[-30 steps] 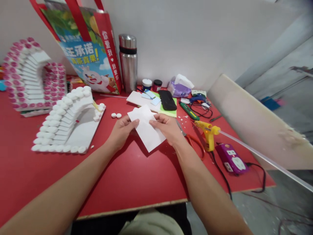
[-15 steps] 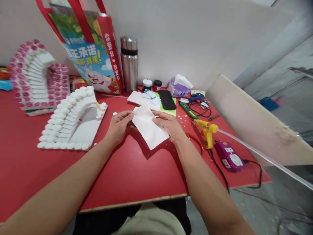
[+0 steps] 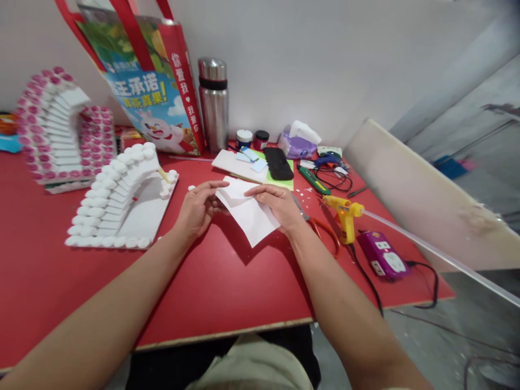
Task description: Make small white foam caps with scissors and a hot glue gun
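Observation:
A sheet of white paper (image 3: 254,223) is held above the red table (image 3: 227,298), its pointed lower corner toward me and its upper edge folded over. My left hand (image 3: 197,210) grips the paper's left side, fingers curled partly behind it. On the other side, my right hand (image 3: 280,206) is closed on the paper, with thumb and forefinger at the fold. Scissors with orange handles (image 3: 330,232) lie just right of my right wrist, partly covered by it. To the left stands a white model (image 3: 117,200) with steps and rows of round white pieces.
A yellow glue gun (image 3: 345,216) with a long clear stick and a purple power strip (image 3: 384,254) are at the right. Behind are a steel flask (image 3: 214,108), a printed bag (image 3: 154,97), a black case (image 3: 278,163), tissues (image 3: 298,142) and a pink-dotted model (image 3: 60,130).
The paper's upper edge is now folded down more visibly. My right hand has shifted slightly left along that edge, and more of the scissors shows.

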The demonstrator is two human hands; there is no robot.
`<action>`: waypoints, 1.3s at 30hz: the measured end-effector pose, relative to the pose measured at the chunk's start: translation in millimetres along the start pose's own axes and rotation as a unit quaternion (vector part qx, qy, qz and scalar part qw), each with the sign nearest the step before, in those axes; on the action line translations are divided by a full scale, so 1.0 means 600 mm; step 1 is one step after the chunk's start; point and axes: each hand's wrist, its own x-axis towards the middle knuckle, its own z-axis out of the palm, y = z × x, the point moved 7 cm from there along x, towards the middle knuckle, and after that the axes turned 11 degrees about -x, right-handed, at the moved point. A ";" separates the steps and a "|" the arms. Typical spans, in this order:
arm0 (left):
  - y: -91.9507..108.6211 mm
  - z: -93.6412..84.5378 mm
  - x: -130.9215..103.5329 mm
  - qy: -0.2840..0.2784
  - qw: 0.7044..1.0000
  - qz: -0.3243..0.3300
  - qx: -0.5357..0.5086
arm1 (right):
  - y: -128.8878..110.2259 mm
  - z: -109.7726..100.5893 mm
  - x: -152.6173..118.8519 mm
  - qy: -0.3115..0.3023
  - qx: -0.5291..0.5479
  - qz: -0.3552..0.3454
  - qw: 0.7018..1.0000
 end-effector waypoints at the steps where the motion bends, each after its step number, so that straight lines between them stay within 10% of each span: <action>1: -0.002 0.001 0.000 -0.004 1.000 -0.013 -0.005 | -0.002 0.000 -0.001 0.001 -0.011 -0.006 1.000; 9: -0.014 0.004 -0.002 0.014 0.996 -0.076 0.034 | -0.012 0.001 -0.003 0.000 -0.071 -0.035 0.997; 25: 0.013 0.007 -0.010 -0.033 0.961 0.090 0.259 | -0.001 0.005 0.004 -0.047 -0.145 -0.012 0.988; 39: 0.003 0.001 -0.004 -0.034 0.987 0.036 0.150 | 0.004 -0.010 0.003 -0.007 -0.084 -0.001 0.996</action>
